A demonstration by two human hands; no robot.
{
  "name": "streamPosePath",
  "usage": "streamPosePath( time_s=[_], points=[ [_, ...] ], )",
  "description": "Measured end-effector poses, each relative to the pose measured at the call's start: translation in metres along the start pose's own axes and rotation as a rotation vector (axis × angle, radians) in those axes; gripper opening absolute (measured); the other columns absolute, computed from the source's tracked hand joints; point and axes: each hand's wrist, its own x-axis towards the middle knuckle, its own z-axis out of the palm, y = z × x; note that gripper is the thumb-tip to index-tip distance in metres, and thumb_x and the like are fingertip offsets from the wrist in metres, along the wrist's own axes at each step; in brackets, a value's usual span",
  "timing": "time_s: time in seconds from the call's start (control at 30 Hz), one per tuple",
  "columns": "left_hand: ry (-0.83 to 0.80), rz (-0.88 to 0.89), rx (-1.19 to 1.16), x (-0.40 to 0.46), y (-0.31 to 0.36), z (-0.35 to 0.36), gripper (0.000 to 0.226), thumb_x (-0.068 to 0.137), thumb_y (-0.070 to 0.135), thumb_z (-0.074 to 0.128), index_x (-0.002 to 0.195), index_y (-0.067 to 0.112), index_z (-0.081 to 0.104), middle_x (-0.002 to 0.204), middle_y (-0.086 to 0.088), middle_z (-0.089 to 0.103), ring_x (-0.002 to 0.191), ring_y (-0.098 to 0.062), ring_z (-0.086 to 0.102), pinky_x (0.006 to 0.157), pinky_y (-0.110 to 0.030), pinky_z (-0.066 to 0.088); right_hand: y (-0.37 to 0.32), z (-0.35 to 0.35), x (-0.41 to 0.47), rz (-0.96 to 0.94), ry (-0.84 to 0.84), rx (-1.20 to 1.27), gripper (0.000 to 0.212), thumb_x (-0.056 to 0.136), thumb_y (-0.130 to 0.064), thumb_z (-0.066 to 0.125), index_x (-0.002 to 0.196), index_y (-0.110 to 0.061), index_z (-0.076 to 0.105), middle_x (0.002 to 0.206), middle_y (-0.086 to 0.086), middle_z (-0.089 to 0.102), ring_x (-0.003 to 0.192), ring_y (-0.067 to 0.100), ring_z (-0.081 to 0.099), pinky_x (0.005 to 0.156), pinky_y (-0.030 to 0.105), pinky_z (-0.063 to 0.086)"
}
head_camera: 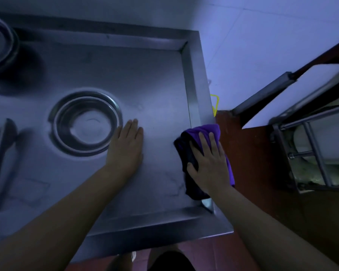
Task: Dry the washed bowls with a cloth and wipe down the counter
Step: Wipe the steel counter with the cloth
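A steel counter (149, 79) with a raised rim fills most of the view. My right hand (208, 165) lies flat, fingers spread, pressing a purple and black cloth (188, 153) onto the counter by its right rim. My left hand (126, 145) rests flat on the bare steel, fingers straight, just right of a steel bowl (86, 122) that stands upright on the counter. More steel bowls (0, 42) are stacked at the far left corner, cut off by the frame.
A dark upright utensil or panel (2, 153) stands at the left edge. Right of the counter are a wooden door frame (262, 98), a metal rack (311, 149) holding pale dishes, and a yellow loop (215, 104) beside the rim. Red floor shows below.
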Motion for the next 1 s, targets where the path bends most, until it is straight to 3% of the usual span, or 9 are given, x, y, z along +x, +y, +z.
streamPosePath(
  time_s=[0.13, 0.27, 0.4, 0.53, 0.7, 0.87, 1.0],
  points=[
    [0.058, 0.011, -0.112, -0.052, -0.010, 0.004, 0.066, 0.081, 0.025, 0.059, 0.139, 0.001, 0.038, 0.152, -0.019, 0.026, 0.141, -0.033, 0.023, 0.114, -0.044, 0.016, -0.014, 0.001, -0.050, 0.038, -0.048, -0.036, 0.065, 0.071, -0.035, 0.063, 0.134, -0.019, 0.053, 0.151, 0.012, 0.034, 0.142, 0.036, 0.022, 0.112, 0.053, 0.024],
    [0.069, -0.056, -0.133, -0.102, -0.036, 0.007, 0.064, 0.079, 0.024, 0.065, 0.135, 0.001, 0.043, 0.149, -0.021, 0.031, 0.139, -0.034, 0.027, 0.112, -0.045, 0.021, -0.039, -0.002, -0.075, 0.106, -0.089, -0.100, 0.063, 0.079, -0.034, 0.061, 0.138, -0.019, 0.048, 0.152, 0.012, 0.032, 0.142, 0.037, 0.019, 0.111, 0.056, 0.022],
    [0.053, -0.176, -0.192, -0.148, -0.070, 0.013, 0.064, 0.083, 0.027, 0.060, 0.139, 0.005, 0.039, 0.152, -0.017, 0.026, 0.142, -0.029, 0.023, 0.113, -0.040, 0.017, -0.075, 0.005, -0.083, 0.197, -0.213, -0.094, 0.071, 0.090, -0.044, 0.042, 0.151, -0.025, 0.010, 0.159, 0.009, 0.005, 0.146, 0.028, -0.007, 0.115, 0.051, -0.003],
    [0.057, -0.300, -0.244, -0.185, -0.108, 0.025, 0.062, 0.088, 0.027, 0.055, 0.142, 0.006, 0.034, 0.154, -0.015, 0.023, 0.143, -0.026, 0.020, 0.114, -0.039, 0.014, -0.135, 0.010, -0.074, 0.200, -0.268, 0.031, 0.073, 0.094, -0.049, 0.034, 0.151, -0.026, -0.006, 0.158, 0.014, -0.012, 0.144, 0.032, -0.012, 0.113, 0.054, -0.003],
    [0.089, -0.490, -0.279, -0.219, -0.158, 0.031, 0.060, 0.081, 0.024, 0.066, 0.133, 0.001, 0.046, 0.144, -0.020, 0.040, 0.132, -0.035, 0.036, 0.107, -0.046, 0.028, -0.216, 0.015, -0.049, 0.074, -0.237, 0.097, 0.075, 0.092, -0.053, 0.034, 0.150, -0.029, -0.008, 0.157, 0.012, -0.017, 0.143, 0.032, -0.018, 0.111, 0.055, -0.012],
    [0.201, -0.722, -0.305, -0.224, -0.202, 0.042, 0.061, 0.074, 0.025, 0.074, 0.124, -0.003, 0.051, 0.129, -0.026, 0.050, 0.118, -0.043, 0.045, 0.096, -0.053, 0.037, -0.290, 0.020, -0.025, -0.184, -0.213, 0.100, 0.077, 0.088, -0.054, 0.036, 0.150, -0.032, -0.006, 0.157, 0.010, -0.016, 0.139, 0.029, -0.028, 0.105, 0.050, -0.027],
    [0.248, -0.884, -0.365, -0.211, -0.226, 0.049, 0.058, 0.083, 0.036, 0.062, 0.125, -0.002, 0.048, 0.127, -0.026, 0.050, 0.116, -0.043, 0.043, 0.095, -0.052, 0.037, -0.322, 0.023, -0.011, -0.389, -0.165, 0.106, 0.076, 0.083, -0.053, 0.038, 0.151, -0.032, 0.010, 0.159, 0.009, -0.001, 0.143, 0.028, -0.016, 0.112, 0.051, -0.015]
  ],
)
